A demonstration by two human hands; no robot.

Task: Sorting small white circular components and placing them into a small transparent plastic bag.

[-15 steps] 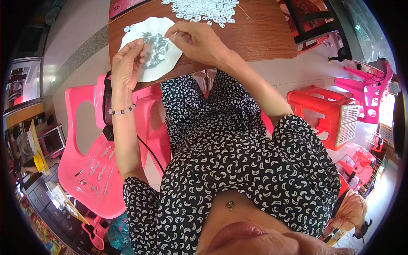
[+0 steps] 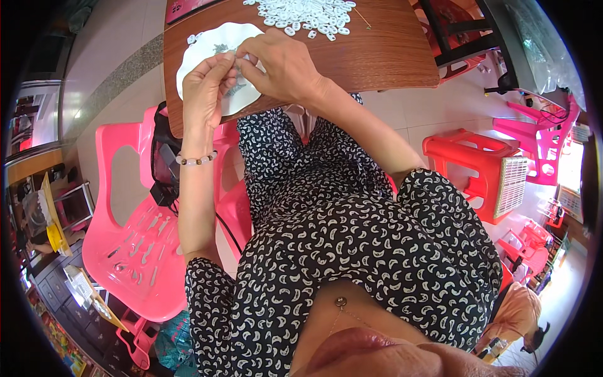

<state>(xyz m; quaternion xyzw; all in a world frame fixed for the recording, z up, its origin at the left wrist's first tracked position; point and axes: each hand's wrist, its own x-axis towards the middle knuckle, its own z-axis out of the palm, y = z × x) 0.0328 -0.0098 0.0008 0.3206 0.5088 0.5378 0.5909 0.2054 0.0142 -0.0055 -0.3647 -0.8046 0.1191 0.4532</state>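
Note:
My left hand [image 2: 208, 85] and my right hand [image 2: 281, 64] meet fingertip to fingertip over a white plate with a wavy rim [image 2: 187, 66]. Both are closed in a pinch, and whatever sits between the fingertips is too small and covered to name. Little grey pieces [image 2: 237, 89], metal-looking, lie in the plate, partly hidden beneath the fingers. Beyond my right hand, a heap of small white oval plastic pieces with holes [image 2: 301, 14] spreads over the table. A few white pieces [image 2: 192, 39] are at the plate's far left rim.
The brown wooden table [image 2: 383, 56] ends just in front of my lap. A thin stick [image 2: 362, 17] lies right of the heap, a pink flat thing [image 2: 182, 9] at the far left corner. A pink chair [image 2: 135, 251] stands left, a red stool [image 2: 471, 163] right.
My hands, apart over the plate before, have come together at the fingertips. The left moved right, covering more of the grey pieces.

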